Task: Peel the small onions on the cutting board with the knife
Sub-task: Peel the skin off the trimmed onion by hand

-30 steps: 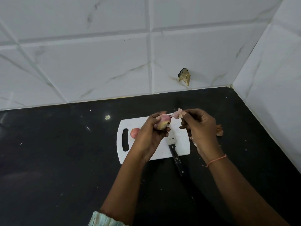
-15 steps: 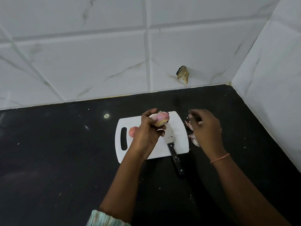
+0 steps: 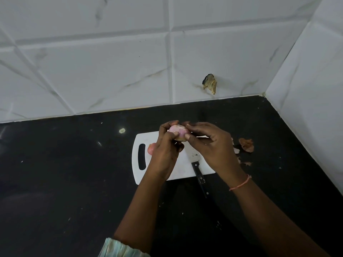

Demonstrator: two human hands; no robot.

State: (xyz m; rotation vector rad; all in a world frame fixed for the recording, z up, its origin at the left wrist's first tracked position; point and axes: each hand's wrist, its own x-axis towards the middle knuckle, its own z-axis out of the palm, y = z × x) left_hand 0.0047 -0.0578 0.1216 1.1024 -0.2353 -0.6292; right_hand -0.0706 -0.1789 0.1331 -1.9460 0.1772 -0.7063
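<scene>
head | both hands pinch round pink onion (image 3: 178, 133) | knife (image 3: 198, 170) flat on board (image 3: 185, 173)

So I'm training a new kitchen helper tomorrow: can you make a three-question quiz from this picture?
1. True or false: the black-handled knife is in a hand.
2. Which hand cups the small pink onion?
3. Where do the brown onion skins lie: A on the white plastic cutting board, B on the black countertop?

Key: 1 false; 2 left hand, right hand pinching it; 3 B.
</scene>
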